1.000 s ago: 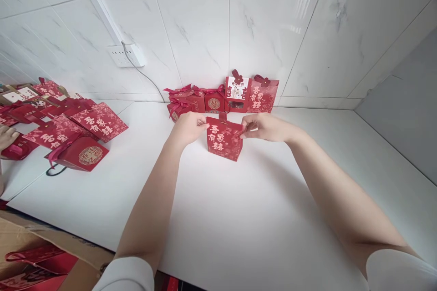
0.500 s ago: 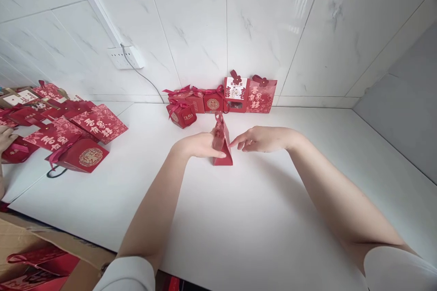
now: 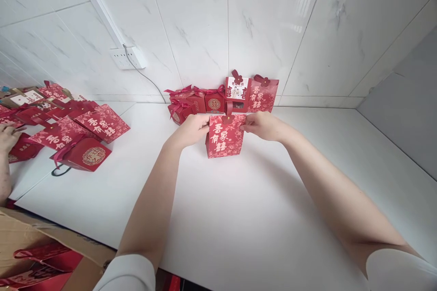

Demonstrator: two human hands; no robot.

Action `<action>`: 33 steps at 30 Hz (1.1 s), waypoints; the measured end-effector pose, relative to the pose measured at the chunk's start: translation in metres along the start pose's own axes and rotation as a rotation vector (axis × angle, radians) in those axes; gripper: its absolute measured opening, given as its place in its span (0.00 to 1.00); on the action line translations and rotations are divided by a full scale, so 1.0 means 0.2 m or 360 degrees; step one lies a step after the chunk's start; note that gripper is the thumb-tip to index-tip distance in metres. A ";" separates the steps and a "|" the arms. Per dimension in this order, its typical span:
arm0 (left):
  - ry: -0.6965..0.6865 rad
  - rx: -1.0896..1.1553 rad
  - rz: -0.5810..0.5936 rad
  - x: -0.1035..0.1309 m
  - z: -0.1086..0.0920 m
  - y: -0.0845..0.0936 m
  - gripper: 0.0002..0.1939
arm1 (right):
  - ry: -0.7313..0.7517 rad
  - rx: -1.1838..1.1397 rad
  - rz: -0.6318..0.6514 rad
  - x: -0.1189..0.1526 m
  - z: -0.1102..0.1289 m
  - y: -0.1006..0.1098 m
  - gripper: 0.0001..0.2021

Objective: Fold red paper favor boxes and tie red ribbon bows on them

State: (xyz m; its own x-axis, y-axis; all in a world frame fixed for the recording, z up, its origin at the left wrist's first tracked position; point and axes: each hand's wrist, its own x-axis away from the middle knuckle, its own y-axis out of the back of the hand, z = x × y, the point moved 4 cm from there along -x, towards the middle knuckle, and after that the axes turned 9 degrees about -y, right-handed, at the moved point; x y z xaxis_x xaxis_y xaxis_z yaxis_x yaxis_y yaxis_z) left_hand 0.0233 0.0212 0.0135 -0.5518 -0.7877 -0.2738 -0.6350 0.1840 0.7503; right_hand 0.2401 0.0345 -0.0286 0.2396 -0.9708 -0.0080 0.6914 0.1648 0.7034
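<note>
Upright on the white table stands a red gift box (image 3: 225, 138) with pink flowers, pale lettering on its front and a dark red strap on top. My left hand (image 3: 193, 128) pinches its upper left edge. At the upper right edge, my right hand (image 3: 264, 125) grips it with the thumb in front and the fingers bent. The box's broad printed face is toward me. Just behind it stand a box with a white printed panel (image 3: 236, 91) and another red lettered box (image 3: 263, 95).
Ribbon-tied red boxes (image 3: 214, 100) line the tiled wall. A pile of red boxes (image 3: 82, 122) covers the left side, where another person's hand (image 3: 8, 138) touches a box. A cardboard carton (image 3: 82, 273) with red bags sits below the table's edge. A socket (image 3: 128, 58) with a cable is on the wall.
The gift box has turned from its narrow side to its lettered face. My left hand has moved up to its top edge, and my right hand has closed on the other edge.
</note>
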 end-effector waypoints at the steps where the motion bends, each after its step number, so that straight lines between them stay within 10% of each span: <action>1: 0.0018 0.0066 -0.0001 0.00 0.01 0.01 0.09 | 0.0021 -0.0026 0.0020 0.01 0.01 0.01 0.12; 11: -0.0054 0.0667 -0.0121 0.00 -0.03 0.06 0.16 | 0.0279 -0.0683 0.0064 0.11 0.13 0.14 0.17; 17: 0.0068 0.0641 -0.0766 -0.02 0.01 0.10 0.17 | 0.0144 -0.0968 -0.0183 0.11 0.15 0.13 0.19; 26: 0.0219 0.0663 -0.0260 0.00 -0.06 0.02 0.27 | 0.0017 -0.1475 -0.0328 0.14 0.16 0.16 0.16; 33: 0.0647 0.0841 -0.0252 0.00 0.05 -0.04 0.30 | -0.0430 -0.1176 0.0195 0.11 0.13 0.05 0.25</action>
State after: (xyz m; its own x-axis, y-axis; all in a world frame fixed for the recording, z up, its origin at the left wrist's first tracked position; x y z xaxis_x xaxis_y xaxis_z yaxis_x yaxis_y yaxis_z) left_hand 0.0227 0.0267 0.0014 -0.2495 -0.9679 -0.0307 -0.9268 0.2294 0.2974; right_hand 0.2341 0.0096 -0.0031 0.2351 -0.9313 0.2781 0.9666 0.2541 0.0338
